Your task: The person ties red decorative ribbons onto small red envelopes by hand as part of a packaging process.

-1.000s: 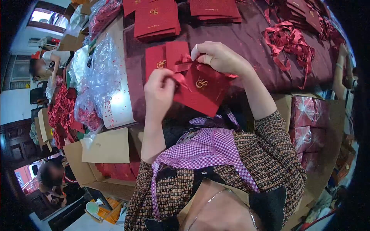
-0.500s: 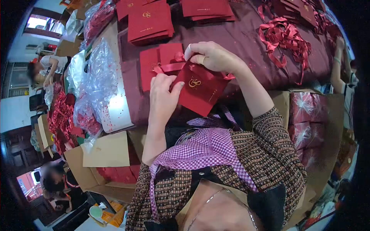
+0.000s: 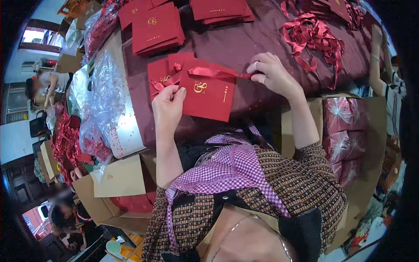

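holding a flat, red, rectangular folder w/ gold lettering (image 3: 211,102): left hand (image 3: 167,109) pinches its left edge btwn thumb + fingers; right hand (image 3: 276,75) is closed on the tail of a shiny red satin ribbon (image 3: 210,71), out at 3 o'clock. folder's front & center, over the near edge of the dark maroon cloth (image 3: 209,43).

risks: too hard a pull on the tail could skew the ribbon or slide it off, b/c the left hand grips only one edge; folder could pivot or crease there. slick satin may also slip from the right hand's pinch. ribbon on the red pcs underneath (image 3: 157,70), at 10 o'clock, could snag.

counts: 1 folder in hand, at least 2 pcs under it. 4 stacks of red folders visible: 2 overlapping at 11 (image 3: 155,28), 1 at 12 (image 3: 220,9), 1 at 2; no. per stack unclear. 1 tangled heap of red ribbons (image 3: 312,39) at 2, strands uncountable. approx 6 plastic-wrapped red packs (image 3: 338,111) at 4.
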Demonstrator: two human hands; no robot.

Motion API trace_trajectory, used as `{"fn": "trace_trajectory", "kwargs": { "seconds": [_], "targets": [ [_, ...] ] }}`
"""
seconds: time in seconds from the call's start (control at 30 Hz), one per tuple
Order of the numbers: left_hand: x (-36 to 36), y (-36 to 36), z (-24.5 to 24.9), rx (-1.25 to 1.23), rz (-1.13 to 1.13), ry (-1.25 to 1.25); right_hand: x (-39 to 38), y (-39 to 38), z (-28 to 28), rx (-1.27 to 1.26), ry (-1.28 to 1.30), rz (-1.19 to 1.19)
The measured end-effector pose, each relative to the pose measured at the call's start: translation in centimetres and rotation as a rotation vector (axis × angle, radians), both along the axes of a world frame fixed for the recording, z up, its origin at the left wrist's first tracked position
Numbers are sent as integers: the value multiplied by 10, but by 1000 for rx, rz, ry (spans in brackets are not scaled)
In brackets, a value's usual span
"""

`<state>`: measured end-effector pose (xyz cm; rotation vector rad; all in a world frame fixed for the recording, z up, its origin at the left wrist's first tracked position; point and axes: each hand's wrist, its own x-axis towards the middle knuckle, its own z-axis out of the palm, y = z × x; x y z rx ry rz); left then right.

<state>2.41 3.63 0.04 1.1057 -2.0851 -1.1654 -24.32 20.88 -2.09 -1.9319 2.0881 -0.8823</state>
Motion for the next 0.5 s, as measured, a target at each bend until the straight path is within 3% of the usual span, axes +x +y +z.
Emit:
{"fn": "trace_trajectory", "kwargs": {
  "seconds": [0.1, 0.13, 0.2, 0.27, 0.33, 0.4, 0.47, 0.5],
  "targets": [
    [0, -3, -2, 33, 13, 11, -5, -1, -6, -150, -232, -23],
    [0, -4, -2, 29, 1, 35, 1, 2, -6, -147, -419, -162],
    [0, -3, -1, 17, 16, 37, 1, 3, 6, -103, -871, -115],
    [0, -3, 1, 26, 32, 9, 12, 3, 21, -82, -920, -101],
    [2, -9, -8, 61, 17, 47, 20, 3, 29, -124, -1187, -5],
    [3, -7, -6, 181, -1, 134, 25, 1, 33, -131, -1234, 13],
    [3, -5, -4, 203, -3, 155, 24, 0, 16, -235, -1523, 134],
    [3, -6, -3, 228, -9, 178, 20, -3, 13, -242, -1600, 315]
  ]
}}
